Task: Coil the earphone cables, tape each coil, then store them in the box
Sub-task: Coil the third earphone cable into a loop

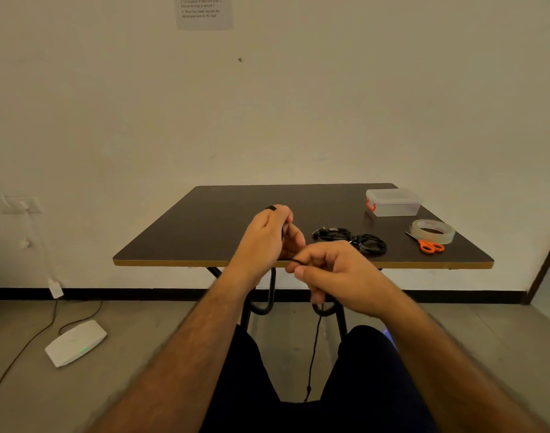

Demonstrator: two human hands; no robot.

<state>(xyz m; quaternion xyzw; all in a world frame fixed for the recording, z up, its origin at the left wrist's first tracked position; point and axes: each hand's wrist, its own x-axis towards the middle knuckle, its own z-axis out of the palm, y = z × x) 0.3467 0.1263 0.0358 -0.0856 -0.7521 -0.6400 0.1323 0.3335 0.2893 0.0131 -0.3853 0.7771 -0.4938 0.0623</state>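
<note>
**Cable being wound over the table's near edge**

Person seated at a dark table (pixel 205 232) with a tan edge band; both bare forearms reach forward, hands meeting just above the near edge.

Left hand (pixel 264 235): raised, fingers curled, black earphone cable (pixel 312 354) looped round them; a dark loop shows over the top of the fingers and again between thumb and palm; grip is closed on the cable.

Right hand (pixel 333 273): lower and nearer, thumb and forefinger pinching the same cable where it runs taut across from the left hand; remaining fingers curled under; the loose tail drops from below this hand, hangs between the knees and ends low in view, end piece too small to make out.

On the table, right of the hands: two bundles of black cable (pixel 351 239) lying side by side, touching or nearly so; whether they are taped I cannot tell.

Far right corner: clear plastic box (pixel 394 203), lid on, orange clasp on its left end; contents not discernible.

In front of the box: roll of clear tape (pixel 432 231) lying flat; orange-handled scissors (pixel 428 243) just beside it, blades partly tucked under or behind the roll.

Surroundings: pale wall; printed sheet (pixel 204 10) pinned high, text unreadable; white device (pixel 75 342) with a green light on the floor at left, wired towards a wall socket.
</note>
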